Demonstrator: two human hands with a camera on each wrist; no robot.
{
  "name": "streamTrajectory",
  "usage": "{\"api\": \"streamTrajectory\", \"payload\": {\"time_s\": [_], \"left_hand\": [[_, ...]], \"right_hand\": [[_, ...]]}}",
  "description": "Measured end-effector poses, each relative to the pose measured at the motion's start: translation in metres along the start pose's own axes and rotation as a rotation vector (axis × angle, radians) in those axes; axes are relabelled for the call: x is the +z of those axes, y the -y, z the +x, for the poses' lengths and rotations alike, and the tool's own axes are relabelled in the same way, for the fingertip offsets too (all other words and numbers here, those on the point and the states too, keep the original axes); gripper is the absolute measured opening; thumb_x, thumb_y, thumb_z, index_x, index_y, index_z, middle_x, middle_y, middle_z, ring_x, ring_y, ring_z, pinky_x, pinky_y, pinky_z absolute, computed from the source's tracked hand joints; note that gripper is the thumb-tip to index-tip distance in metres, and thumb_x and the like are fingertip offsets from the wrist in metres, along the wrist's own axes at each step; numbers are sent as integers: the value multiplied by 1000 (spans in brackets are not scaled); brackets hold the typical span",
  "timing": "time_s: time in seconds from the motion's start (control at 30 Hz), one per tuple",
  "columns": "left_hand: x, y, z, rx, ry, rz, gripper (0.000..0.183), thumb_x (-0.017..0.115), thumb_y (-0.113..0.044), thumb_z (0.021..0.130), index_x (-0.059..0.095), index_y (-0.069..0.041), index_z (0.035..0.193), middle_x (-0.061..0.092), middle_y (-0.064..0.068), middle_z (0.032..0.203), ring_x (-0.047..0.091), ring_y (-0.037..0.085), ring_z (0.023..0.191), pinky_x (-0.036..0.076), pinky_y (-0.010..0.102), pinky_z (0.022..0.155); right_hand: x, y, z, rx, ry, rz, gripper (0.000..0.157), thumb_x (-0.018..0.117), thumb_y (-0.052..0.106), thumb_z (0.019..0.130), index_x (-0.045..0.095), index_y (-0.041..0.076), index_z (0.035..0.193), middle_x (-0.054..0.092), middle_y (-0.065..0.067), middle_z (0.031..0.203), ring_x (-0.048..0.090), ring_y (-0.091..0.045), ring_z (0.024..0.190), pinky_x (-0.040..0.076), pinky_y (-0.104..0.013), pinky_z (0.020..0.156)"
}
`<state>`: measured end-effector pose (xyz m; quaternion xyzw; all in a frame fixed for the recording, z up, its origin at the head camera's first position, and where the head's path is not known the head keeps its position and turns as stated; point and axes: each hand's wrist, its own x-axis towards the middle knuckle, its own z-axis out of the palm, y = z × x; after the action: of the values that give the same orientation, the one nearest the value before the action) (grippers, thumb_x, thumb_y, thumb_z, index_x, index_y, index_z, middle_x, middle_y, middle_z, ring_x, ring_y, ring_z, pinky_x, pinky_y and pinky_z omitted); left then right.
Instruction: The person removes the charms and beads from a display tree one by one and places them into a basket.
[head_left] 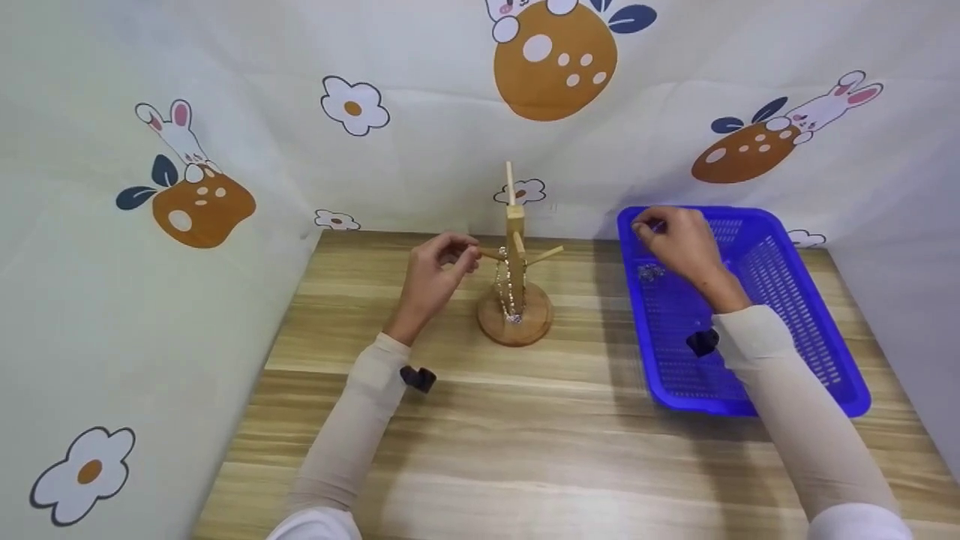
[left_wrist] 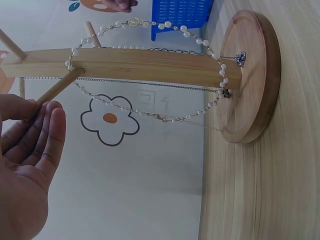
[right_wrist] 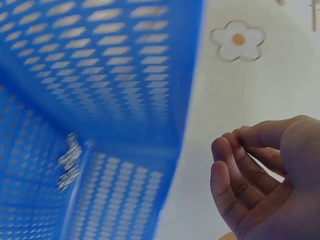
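A wooden jewelry stand (head_left: 515,225) with a round base and several pegs stands near the back wall. My left hand (head_left: 436,274) pinches the end of its left peg (left_wrist: 62,85) between thumb and fingers. From that peg hangs a pearl-beaded necklace (left_wrist: 185,33), looped down toward the base. Thin chains (left_wrist: 150,83) hang along the post, with a small sparkly pendant (left_wrist: 241,59) near the base. Over the left rim of the blue basket (head_left: 640,337) is my right hand (head_left: 681,244), fingers loosely bent, nothing visible in them.
Inside the basket, a small pile of silvery jewelry (head_left: 650,272) lies near its left wall. The wood-grain table (head_left: 450,435) meets a white cloth backdrop (head_left: 420,157) printed with rabbits, fruit and flowers behind the stand.
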<state>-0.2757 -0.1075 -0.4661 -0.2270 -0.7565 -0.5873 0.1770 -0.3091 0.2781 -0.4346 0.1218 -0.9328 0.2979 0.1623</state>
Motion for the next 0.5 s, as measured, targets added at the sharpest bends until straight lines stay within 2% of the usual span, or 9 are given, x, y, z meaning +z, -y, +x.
{"api": "streamTrajectory", "payload": {"time_s": [0.23,0.5], "left_hand": [[0,1,0,-17,4,-13,15,72,-6,102,73,8,108,79,17,95,76,27,78,67,28,72],[1,1,4,-20,-7,-31,15,72,-5,101,73,9,108,78,18,95,75,26,78,66,25,71]], "right_hand": [[6,31,0,-56,39,53,13,71,9,100,82,4,101,81,-15,95,72,-28,80,56,-42,74],[19,52,1,-105,85,81,11,72,8,100,82,4,102,81,-15,96,75,-30,83,60,-44,76]]}}
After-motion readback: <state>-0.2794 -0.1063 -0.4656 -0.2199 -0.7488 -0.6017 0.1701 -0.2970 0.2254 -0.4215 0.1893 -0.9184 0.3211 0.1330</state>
